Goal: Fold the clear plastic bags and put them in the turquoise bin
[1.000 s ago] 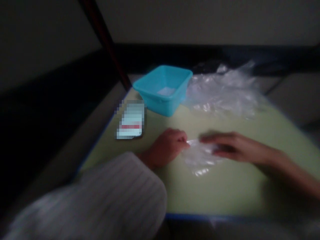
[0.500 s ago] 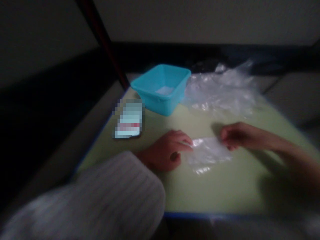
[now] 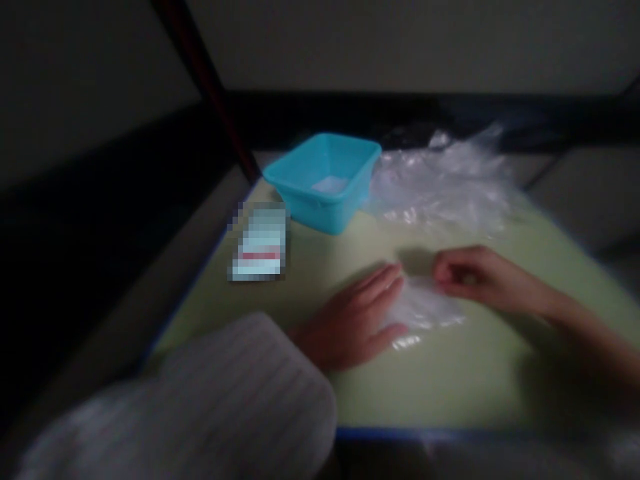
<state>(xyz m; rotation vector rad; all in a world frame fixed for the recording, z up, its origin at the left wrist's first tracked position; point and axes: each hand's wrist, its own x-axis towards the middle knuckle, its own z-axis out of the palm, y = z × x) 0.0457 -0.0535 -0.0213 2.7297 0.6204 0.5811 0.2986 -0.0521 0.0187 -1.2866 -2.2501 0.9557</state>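
A small clear plastic bag (image 3: 425, 310) lies flat on the pale green table (image 3: 450, 380). My left hand (image 3: 357, 320) rests with its fingers stretched out and flat on the bag's left edge. My right hand (image 3: 467, 277) has its fingers curled together at the bag's upper right corner and seems to pinch it. The picture is dim and soft, so the grip itself is hard to make out.
A turquoise plastic tub (image 3: 325, 179) stands at the table's far side with something pale inside. A heap of clear plastic bags (image 3: 445, 183) lies to its right. A small printed card or packet (image 3: 260, 245) lies near the left edge. A dark red pole (image 3: 210, 87) rises behind.
My left hand has opened from a pinch to lie flat on the bag's left edge. My right hand drew back from over the bag to its right corner and curled.
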